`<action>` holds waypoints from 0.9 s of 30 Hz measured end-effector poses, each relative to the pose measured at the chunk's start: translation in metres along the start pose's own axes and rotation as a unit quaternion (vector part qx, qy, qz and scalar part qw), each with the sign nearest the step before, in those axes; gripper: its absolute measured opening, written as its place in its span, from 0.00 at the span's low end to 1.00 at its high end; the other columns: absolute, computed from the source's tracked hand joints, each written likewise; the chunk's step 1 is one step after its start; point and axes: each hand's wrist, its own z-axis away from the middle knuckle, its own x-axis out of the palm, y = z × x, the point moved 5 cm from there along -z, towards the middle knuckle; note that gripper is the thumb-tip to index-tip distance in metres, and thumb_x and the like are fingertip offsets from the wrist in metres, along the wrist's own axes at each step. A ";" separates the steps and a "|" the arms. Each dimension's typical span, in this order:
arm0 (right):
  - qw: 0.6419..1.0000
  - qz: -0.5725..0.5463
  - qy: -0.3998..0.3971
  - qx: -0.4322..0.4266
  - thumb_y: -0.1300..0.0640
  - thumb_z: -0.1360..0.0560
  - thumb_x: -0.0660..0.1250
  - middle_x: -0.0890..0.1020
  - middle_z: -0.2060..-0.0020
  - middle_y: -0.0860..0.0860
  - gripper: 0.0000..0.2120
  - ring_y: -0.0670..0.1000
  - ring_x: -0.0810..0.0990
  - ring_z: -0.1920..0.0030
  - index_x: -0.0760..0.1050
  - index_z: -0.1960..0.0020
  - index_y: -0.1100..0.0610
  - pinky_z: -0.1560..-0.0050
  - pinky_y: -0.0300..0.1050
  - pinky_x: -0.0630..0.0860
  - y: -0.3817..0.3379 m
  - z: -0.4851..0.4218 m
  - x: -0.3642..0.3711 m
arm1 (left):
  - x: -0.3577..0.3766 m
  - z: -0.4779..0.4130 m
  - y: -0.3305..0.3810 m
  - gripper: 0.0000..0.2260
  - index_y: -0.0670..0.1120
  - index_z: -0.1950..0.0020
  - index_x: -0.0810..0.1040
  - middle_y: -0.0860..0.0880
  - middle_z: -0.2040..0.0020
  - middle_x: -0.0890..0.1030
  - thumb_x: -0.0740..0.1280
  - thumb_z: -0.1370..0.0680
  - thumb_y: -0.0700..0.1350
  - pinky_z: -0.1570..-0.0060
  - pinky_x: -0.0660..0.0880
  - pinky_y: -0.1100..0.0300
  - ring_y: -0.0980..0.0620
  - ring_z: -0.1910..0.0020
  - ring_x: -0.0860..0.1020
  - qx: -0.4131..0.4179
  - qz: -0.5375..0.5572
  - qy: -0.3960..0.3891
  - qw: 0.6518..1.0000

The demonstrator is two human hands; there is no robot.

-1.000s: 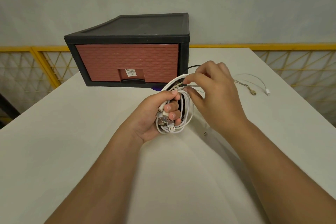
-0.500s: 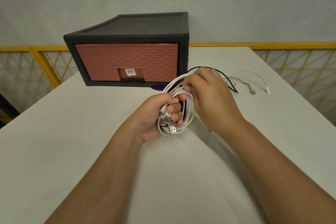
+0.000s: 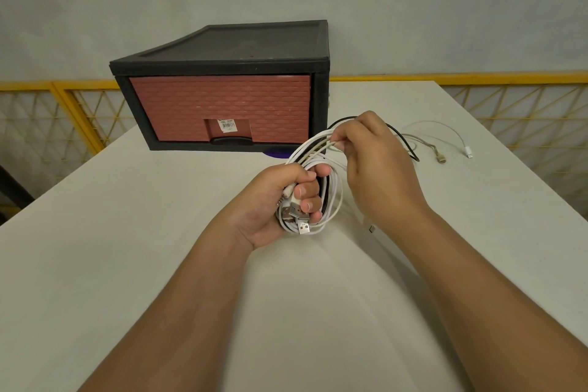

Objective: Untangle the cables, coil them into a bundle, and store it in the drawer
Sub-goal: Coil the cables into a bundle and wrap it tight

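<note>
My left hand grips a coil of white and black cables above the table, with USB plugs sticking out below the fingers. My right hand pinches the cable strands at the top of the coil. Loose cable ends trail from behind my right hand across the table to the right, ending in a tan plug and a white plug. The drawer unit, a black frame with a closed brick-red drawer front, stands at the back of the table behind the coil.
The white table spreads wide in front and to the left. A yellow mesh fence runs behind it on both sides. A small purple thing peeks from under the drawer unit's right front corner.
My right hand has carried the strands round the coil, laying on another loop. The black cable has swung out to the right of my hand, and the loose ends have been drawn shorter.
</note>
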 end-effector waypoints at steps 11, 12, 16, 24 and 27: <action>0.992 -0.101 -0.042 0.063 0.58 0.23 0.66 0.75 0.56 0.45 0.03 0.42 0.73 0.58 0.77 0.51 0.53 0.58 0.31 0.68 0.015 -0.004 -0.002 | -0.005 0.001 0.001 0.08 0.44 0.56 0.77 0.55 0.77 0.66 0.58 0.27 0.39 0.70 0.72 0.62 0.58 0.79 0.67 0.002 0.009 -0.002 1.000; 0.990 -0.112 -0.041 0.068 0.58 0.22 0.66 0.76 0.56 0.46 0.03 0.42 0.74 0.57 0.77 0.50 0.52 0.57 0.32 0.69 0.016 -0.004 -0.003 | -0.005 0.001 0.001 0.08 0.44 0.56 0.77 0.55 0.77 0.65 0.58 0.27 0.39 0.70 0.72 0.62 0.57 0.79 0.67 0.004 0.008 -0.001 1.000; 0.991 -0.109 -0.039 0.063 0.60 0.21 0.63 0.74 0.50 0.45 0.09 0.42 0.74 0.54 0.77 0.44 0.51 0.54 0.30 0.69 0.013 -0.004 -0.004 | -0.006 0.000 0.000 0.11 0.44 0.57 0.78 0.55 0.77 0.65 0.56 0.24 0.38 0.70 0.72 0.62 0.57 0.78 0.66 0.003 0.007 0.003 1.000; 0.991 -0.105 -0.068 0.055 0.60 0.25 0.68 0.72 0.49 0.44 0.08 0.43 0.72 0.47 0.78 0.47 0.51 0.47 0.29 0.65 0.013 -0.002 -0.005 | -0.007 -0.001 0.001 0.09 0.44 0.57 0.77 0.55 0.78 0.65 0.57 0.26 0.39 0.71 0.73 0.61 0.57 0.78 0.66 0.006 0.022 0.004 1.000; 0.982 -0.147 -0.104 0.064 0.56 0.26 0.69 0.76 0.51 0.44 0.03 0.45 0.71 0.44 0.79 0.53 0.49 0.44 0.36 0.65 0.011 -0.002 -0.005 | -0.007 -0.001 0.002 0.08 0.44 0.58 0.78 0.55 0.78 0.65 0.59 0.28 0.40 0.71 0.74 0.61 0.57 0.79 0.67 0.011 0.034 0.000 0.999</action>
